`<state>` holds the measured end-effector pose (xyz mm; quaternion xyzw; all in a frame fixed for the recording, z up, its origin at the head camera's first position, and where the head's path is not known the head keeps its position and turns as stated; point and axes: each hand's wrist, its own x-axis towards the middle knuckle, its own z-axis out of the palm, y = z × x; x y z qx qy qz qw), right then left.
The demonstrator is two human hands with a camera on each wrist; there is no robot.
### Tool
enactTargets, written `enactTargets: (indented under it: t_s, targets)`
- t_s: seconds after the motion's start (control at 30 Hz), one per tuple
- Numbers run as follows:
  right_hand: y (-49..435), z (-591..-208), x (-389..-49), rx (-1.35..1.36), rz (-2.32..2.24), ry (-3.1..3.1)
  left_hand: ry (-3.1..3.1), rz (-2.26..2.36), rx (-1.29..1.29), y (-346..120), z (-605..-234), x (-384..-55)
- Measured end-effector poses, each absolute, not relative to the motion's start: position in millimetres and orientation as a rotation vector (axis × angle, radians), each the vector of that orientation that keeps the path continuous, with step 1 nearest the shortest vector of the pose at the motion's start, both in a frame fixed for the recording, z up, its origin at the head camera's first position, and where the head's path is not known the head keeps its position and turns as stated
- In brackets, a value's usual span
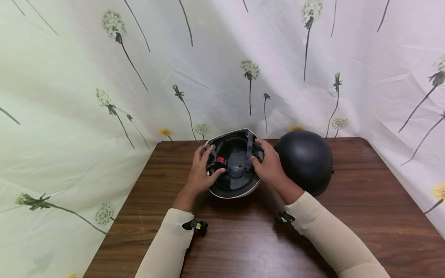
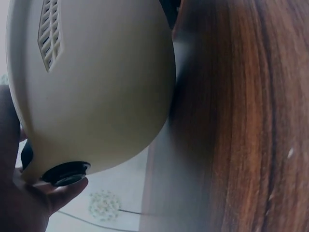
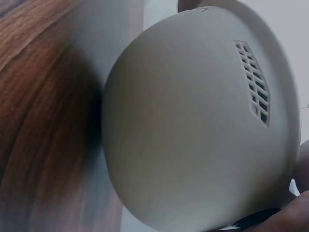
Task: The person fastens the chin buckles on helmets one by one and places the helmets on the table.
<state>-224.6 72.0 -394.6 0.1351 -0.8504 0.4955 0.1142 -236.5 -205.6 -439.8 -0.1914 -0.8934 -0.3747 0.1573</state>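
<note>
An upturned cream helmet with a black lining sits towards the back of the table, its hollow facing up. My left hand grips its left rim, thumb reaching inside near a red buckle. On the opposite rim my right hand holds on, thumb inside beside a dark chin strap. In the left wrist view a finger touches a round black fitting on the shell; a slotted vent shows above. The right wrist view has the cream shell with another vent.
A matte black helmet stands dome up, close to the right of the cream one. Both are on a dark wood-grain table. Behind the table hangs a white sheet printed with dandelions.
</note>
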Motion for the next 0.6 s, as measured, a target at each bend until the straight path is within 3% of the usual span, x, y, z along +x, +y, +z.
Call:
enactTargets:
  t_s: [0.6]
  targets:
    - [85,-375,-218,0.48,1.427,-2.5,-2.826,-1.179,-0.765,-207,-443,-230]
